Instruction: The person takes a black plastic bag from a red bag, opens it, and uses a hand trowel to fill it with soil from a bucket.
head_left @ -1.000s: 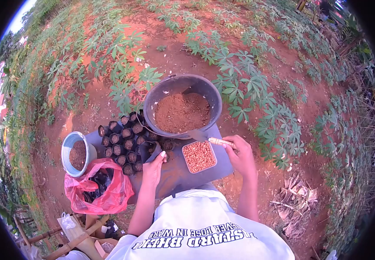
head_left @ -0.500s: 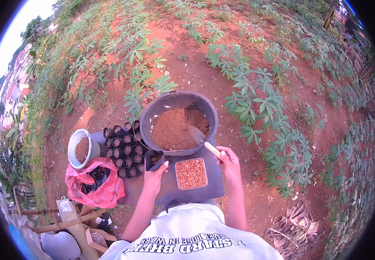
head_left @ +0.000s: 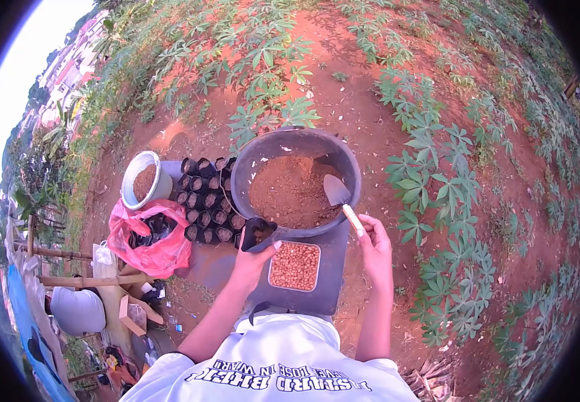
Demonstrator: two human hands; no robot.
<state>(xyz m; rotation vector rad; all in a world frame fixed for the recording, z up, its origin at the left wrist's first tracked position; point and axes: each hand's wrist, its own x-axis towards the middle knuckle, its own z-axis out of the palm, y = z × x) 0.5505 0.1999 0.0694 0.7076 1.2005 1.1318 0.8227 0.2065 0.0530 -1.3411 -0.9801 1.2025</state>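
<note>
My left hand (head_left: pixel 252 265) grips a small black planting bag (head_left: pixel 259 234), its mouth showing some brown soil, at the near left rim of the large black tub (head_left: pixel 353 175). Loose reddish-brown soil (head_left: pixel 286 194) fills the tub's bottom. In my right hand (head_left: pixel 375 244) is a trowel (head_left: pixel 337 193), held by its pale handle, with the metal blade over the tub's right side. Between my forearms, a clear square container (head_left: pixel 294 266) of tan seeds or kernels sits on the dark table (head_left: pixel 330 275).
Several soil-filled black bags (head_left: pixel 204 202) stand in rows left of the tub. Beyond them are a white bucket (head_left: pixel 164 187) with soil and a pink plastic bag (head_left: pixel 121 234) holding black plastic. Leafy plants (head_left: pixel 430 181) grow in rows on red ground. Bamboo poles (head_left: pixel 89 281) lie lower left.
The whole view has shifted, so the table things appear further right. The trowel has moved slightly right and its blade points more steeply away. More of the black bag's inside shows now.
</note>
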